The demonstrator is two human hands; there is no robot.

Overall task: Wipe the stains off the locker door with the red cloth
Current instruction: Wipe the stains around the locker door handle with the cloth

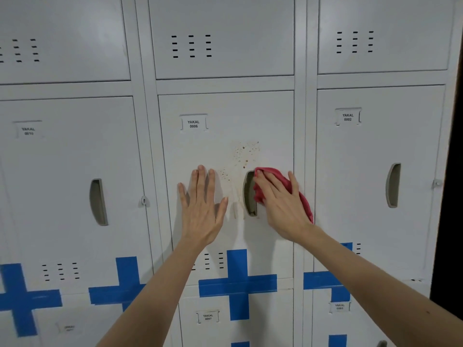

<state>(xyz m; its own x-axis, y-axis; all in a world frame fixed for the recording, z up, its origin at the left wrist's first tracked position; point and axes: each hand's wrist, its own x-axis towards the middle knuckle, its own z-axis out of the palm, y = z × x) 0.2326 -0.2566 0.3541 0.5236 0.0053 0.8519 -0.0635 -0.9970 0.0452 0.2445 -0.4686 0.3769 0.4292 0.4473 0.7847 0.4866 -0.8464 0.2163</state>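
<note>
Most stains (246, 152) uncleaned, by our reading: brown specks at 12 o'clock from handle recess (249, 194), faint streaks at its 9. Red cloth (274, 172) lies on locker door (225, 116) at 3 o'clock of recess, pressed by right hand (283, 204), grip apart, fingers flat. Left hand (203, 209) flat on door, grip apart, empty. We judge wiping barely begun.

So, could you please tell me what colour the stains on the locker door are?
The stains are brownish specks, best seen in the head view.
</note>
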